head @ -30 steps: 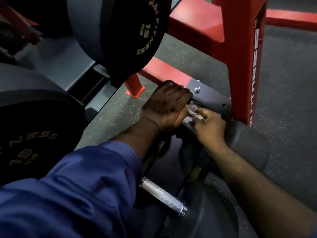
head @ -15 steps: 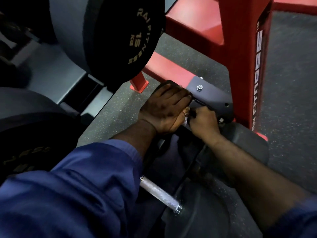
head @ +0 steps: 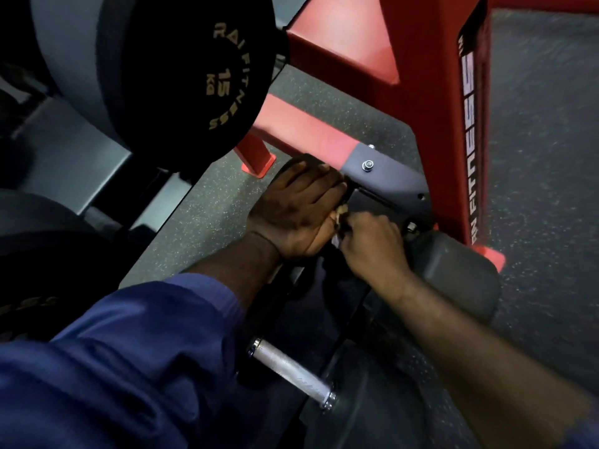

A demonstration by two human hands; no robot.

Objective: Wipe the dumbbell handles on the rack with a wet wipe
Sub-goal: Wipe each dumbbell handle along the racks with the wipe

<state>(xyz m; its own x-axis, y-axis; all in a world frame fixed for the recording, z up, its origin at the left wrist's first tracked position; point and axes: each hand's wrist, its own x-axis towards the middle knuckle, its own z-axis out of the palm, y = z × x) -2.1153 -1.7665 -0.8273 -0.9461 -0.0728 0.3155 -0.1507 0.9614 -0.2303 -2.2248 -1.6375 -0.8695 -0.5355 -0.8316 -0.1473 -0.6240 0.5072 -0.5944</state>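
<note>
2 hands low by the red rack (head: 434, 124): left hand (head: 298, 209) curled over a dark dumbbell head (head: 291, 161), right hand (head: 369, 241) fisted on the wet wipe (head: 337, 238), a white scrap showing between them. Knurled handle (head: 291, 374) lies nearer, apart from both.

Knurled bright metal handle (head: 293, 373); matt black dumbbell head (head: 201, 72) (rubbery); glossy red rack (head: 431, 102).

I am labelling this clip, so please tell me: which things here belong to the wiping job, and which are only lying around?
Belongs to the job:
wet wipe, pinched in the right hand
left hand, close beside it
silver dumbbell handle

Only lying around:
15 kg dumbbell head
red frame
grey bolted bracket
speckled floor
</note>
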